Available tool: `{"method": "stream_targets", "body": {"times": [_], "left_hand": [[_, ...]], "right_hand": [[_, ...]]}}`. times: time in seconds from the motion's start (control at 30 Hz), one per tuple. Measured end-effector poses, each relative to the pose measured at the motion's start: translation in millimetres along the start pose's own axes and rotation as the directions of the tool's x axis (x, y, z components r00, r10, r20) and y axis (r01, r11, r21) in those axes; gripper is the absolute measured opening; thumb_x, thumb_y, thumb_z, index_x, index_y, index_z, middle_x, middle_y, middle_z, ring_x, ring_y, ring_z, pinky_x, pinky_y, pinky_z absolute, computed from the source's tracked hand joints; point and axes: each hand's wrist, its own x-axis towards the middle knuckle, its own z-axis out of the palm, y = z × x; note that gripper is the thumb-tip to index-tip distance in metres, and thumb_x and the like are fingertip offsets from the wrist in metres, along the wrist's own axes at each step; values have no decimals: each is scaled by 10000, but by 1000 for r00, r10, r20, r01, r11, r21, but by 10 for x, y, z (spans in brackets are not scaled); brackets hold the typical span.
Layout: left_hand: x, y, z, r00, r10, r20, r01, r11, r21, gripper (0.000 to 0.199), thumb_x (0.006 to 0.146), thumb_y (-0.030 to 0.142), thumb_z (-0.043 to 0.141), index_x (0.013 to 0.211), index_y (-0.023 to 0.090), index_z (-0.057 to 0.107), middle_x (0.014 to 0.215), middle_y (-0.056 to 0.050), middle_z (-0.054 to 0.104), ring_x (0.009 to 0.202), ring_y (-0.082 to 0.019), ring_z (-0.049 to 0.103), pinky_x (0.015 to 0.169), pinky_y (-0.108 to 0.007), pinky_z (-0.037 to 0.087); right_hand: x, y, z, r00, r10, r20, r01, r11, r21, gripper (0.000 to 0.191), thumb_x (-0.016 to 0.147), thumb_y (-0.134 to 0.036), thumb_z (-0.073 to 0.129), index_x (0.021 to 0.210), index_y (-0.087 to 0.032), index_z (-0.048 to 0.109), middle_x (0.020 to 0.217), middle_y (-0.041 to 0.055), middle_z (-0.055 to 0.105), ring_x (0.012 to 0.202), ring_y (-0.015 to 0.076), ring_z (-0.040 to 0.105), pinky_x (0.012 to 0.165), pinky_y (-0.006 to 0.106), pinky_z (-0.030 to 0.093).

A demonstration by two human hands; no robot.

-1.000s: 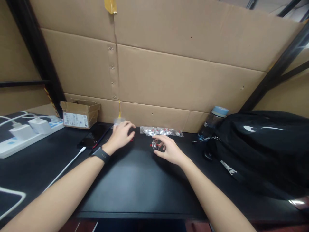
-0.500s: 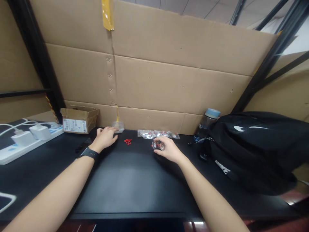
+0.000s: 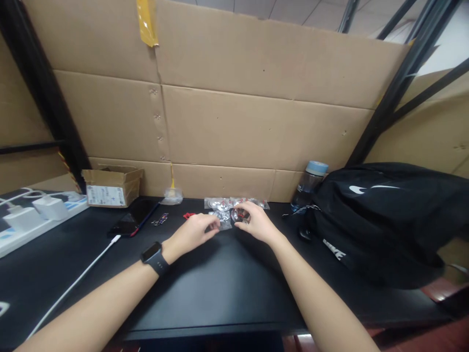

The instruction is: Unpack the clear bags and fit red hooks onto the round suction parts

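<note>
My left hand, with a dark watch on the wrist, pinches a small clear plastic bag by its left side. Between the curled fingers of my right hand is a round clear item with red parts, close beside that bag. Behind both hands, a row of flat clear packets with red and silvery contents lies against the cardboard wall. Some red cord shows just behind my left hand, which partly hides it.
To the left are a phone, a small trinket, a clear pouch, an open cardboard box, a white cable and a power strip. A bottle and black bag stand right.
My left hand has moved right from the clear pouch, and a small plastic bag is now at its fingers. My right hand stays around the round item. The camera view has shifted slightly.
</note>
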Motion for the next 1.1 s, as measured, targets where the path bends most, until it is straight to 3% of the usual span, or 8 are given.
{"method": "stream_targets", "body": {"times": [0.1,0.23,0.37,0.5,0.73,0.9,1.1], "left_hand": [[-3,73,121,994,30,101,-34,999,42,84,922,264,590,862,221,631,867,-14,693,829,-181,640,826,-302,449],[-18,38,107,983,12,184,-14,1000,13,158,945,336,568,859,209,608,1094,-35,687,1003,-195,636,916,-320,421],[-40,23,12,950,27,311,-24,1000,-15,247,961,457,539,1081,268,643,1337,-43,610,1250,-237,548,1024,-362,368],[-72,30,-41,911,15,413,-30,999,30,406,969,550,478,1329,385,570,1516,-44,467,1393,-297,414,1093,-457,310],[-96,85,-55,880,-10,475,-32,996,81,493,938,622,481,1408,475,486,1602,-25,330,1430,-381,319,1101,-587,277],[-90,111,-106,837,-29,547,-25,995,92,576,912,652,503,1458,511,385,1636,-30,241,1451,-417,253,1080,-668,247],[-89,102,-144,818,1,575,-40,998,55,657,863,691,548,1469,511,368,1645,-35,205,1461,-436,222,1090,-685,211]], "right_hand": [[0,-23,-51,1000,7,25,-6,1000,-23,452,717,-115,790,1135,-216,652,1076,51,631,887,171,588,814,297,477],[-8,-101,-107,996,34,84,-32,999,-31,384,710,-145,808,1066,-208,680,1008,36,659,850,162,586,779,277,458],[-25,-179,-134,976,108,188,-109,994,-4,322,710,-264,827,1001,-213,699,847,-2,681,742,144,582,680,246,435],[-50,-215,-145,924,201,324,-214,977,2,345,688,-369,834,965,-212,701,776,-20,687,650,128,590,616,231,425],[-68,-282,-143,872,231,431,-240,970,-35,381,627,-445,855,889,-214,702,803,-12,715,693,148,642,627,228,434],[-82,-291,-137,866,263,426,-243,965,-100,374,636,-492,835,852,-222,692,778,-13,718,741,170,652,634,231,429],[-87,-202,-1,888,307,343,-266,950,-163,361,645,-480,834,842,-222,677,749,-8,702,747,177,638,602,232,402]]}}
